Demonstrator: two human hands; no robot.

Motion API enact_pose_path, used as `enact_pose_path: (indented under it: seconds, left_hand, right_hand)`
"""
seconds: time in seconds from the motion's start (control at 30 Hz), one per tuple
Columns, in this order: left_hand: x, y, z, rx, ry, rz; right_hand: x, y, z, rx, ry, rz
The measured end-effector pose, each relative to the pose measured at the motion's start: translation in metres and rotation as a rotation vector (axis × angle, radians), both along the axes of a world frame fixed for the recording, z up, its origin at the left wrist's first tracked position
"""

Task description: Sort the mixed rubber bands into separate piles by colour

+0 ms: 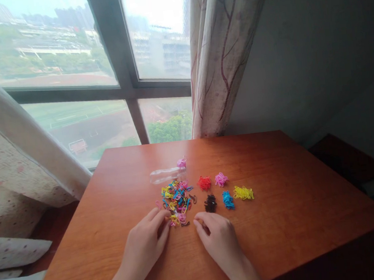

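Note:
A mixed heap of small coloured rubber bands [177,200] lies on the wooden table [280,201]. To its right sit sorted little piles: red [204,183], pink [221,179], yellow [243,193], blue [228,200] and black [210,203]. My left hand [144,244] rests flat on the table, fingers extended, fingertips touching the heap's lower left edge. My right hand [219,239] lies just below the black pile with its fingers curled in a pinch; what they hold, if anything, is too small to see.
A clear plastic bottle [166,175] lies on its side behind the heap, with a pink cap or clump [181,163] at its right end. A window and curtain [221,51] stand behind the table. Cushions [8,252] lie at the left.

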State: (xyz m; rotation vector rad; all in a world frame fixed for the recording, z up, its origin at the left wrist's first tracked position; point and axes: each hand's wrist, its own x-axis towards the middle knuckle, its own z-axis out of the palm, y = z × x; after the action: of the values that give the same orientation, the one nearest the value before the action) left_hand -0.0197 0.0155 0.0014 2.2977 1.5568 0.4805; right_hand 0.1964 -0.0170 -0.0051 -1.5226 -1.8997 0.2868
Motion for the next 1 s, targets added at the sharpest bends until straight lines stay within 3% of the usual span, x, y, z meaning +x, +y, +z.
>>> enact_pose_path:
  seconds: [0.33, 0.7, 1.0]
  left_hand:
    - [0.001, 0.000, 0.003, -0.033, 0.008, -0.016]
    - [0.002, -0.002, 0.006, -0.049, -0.046, -0.057]
    - [0.003, -0.002, 0.010, -0.046, -0.050, -0.082]
  right_hand:
    - [-0.013, -0.003, 0.000, -0.119, -0.040, 0.038]
    - [-0.017, 0.006, 0.002, -0.140, -0.101, -0.002]
    - [-0.024, 0.019, 0.010, -0.089, -0.123, 0.091]
